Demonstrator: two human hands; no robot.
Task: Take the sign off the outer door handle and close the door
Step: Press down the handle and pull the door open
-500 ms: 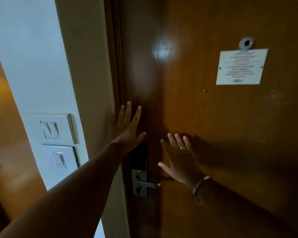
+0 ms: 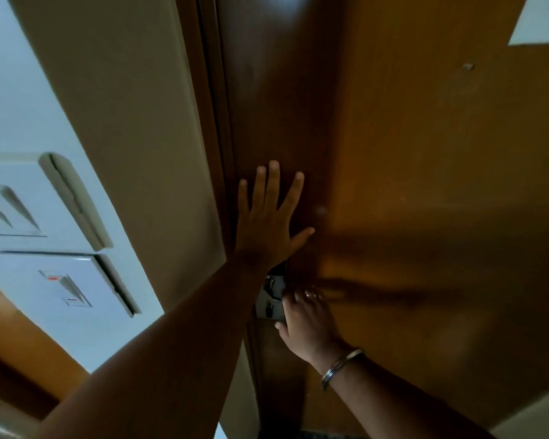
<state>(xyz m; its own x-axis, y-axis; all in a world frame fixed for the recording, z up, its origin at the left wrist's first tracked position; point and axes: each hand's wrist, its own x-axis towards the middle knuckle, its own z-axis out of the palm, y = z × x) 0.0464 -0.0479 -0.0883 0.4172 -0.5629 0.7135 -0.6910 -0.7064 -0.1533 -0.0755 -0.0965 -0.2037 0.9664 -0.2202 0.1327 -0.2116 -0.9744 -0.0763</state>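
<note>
1. The wooden door (image 2: 409, 185) fills the right and middle of the view, its left edge against the frame (image 2: 213, 122).
2. On the pale wall (image 2: 19, 90) to the left sit two switch plates (image 2: 45, 201).
3. The left hand (image 2: 268, 229) lies flat on the door near its left edge — fingers spread.
4. The right hand (image 2: 308, 321), lower down, is curled over the metal lock plate (image 2: 268, 304) — whether it grips the handle cannot be told.
5. A white notice (image 2: 542, 23) is at the upper right; the handle sign is out of sight.
</note>
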